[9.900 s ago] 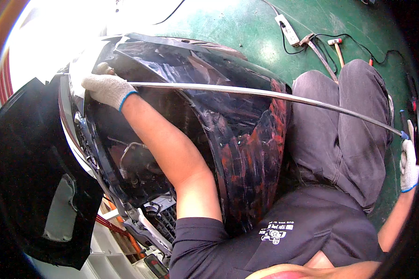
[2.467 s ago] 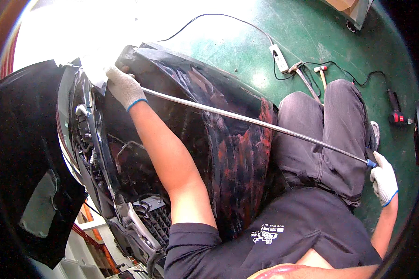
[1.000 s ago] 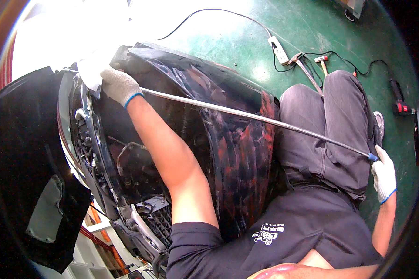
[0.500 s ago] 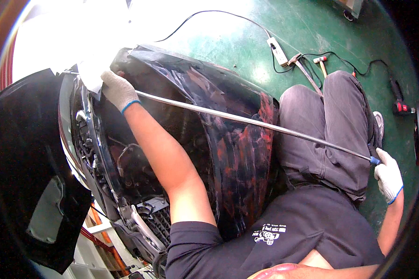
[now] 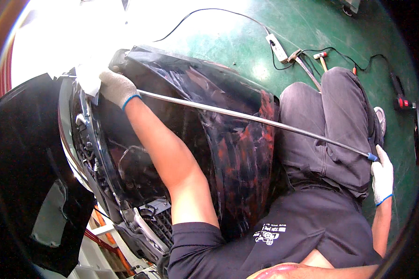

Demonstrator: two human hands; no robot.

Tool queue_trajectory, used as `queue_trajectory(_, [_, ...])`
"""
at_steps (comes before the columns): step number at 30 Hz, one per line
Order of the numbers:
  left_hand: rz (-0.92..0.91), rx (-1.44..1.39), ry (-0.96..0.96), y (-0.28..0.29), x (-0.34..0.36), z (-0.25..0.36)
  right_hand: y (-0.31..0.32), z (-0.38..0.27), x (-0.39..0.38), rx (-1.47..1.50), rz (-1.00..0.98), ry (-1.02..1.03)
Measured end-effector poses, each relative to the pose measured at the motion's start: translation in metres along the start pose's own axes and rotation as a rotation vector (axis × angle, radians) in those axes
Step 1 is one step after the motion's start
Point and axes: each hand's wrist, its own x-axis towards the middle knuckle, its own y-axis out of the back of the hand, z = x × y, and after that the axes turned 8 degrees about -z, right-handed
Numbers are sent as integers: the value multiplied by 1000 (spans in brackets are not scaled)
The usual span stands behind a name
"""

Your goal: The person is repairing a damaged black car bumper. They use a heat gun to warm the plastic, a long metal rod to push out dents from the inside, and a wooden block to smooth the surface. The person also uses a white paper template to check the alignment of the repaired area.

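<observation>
A long silver rod (image 5: 256, 118) crosses over a battered black car body panel (image 5: 239, 162) streaked with red and grey. My left hand (image 5: 118, 88), in a knitted glove with blue cuff, is closed at the rod's upper-left end, beside a bright white piece (image 5: 86, 81) at the panel's edge; its fingertips are partly hidden. At the other end, my right hand (image 5: 382, 179), also gloved, grips the blue end piece (image 5: 372, 156) beside my bent right knee. Under my left forearm lies a dark cavity with thin pipes (image 5: 130, 153).
A black panel with a grey patch (image 5: 28, 139) stands at far left. On the green floor are a power strip (image 5: 277, 47), a cable, a metal hammer (image 5: 297, 56), a small mallet (image 5: 320, 56) and a black-red power tool (image 5: 402, 103). A wheeled object (image 5: 351, 5) is at top right.
Since the oldest frame the view has shifted and my right hand with the rod's end sits further left and lower. Over the last second both hands and the rod stay nearly in place, shifting slightly.
</observation>
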Motion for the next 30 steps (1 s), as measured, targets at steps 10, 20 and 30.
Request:
queue_trajectory(10, [-46, -39, 54, 7, 1, -1, 21, -26, 1, -29, -140, -53])
queue_trajectory(20, [-52, -35, 68, 11, -1, 2, 25, -48, -8, -8, -169, -114])
queue_trajectory(30, [-29, -85, 54, 7, -8, -4, 15, -28, 4, -68, -142, -87])
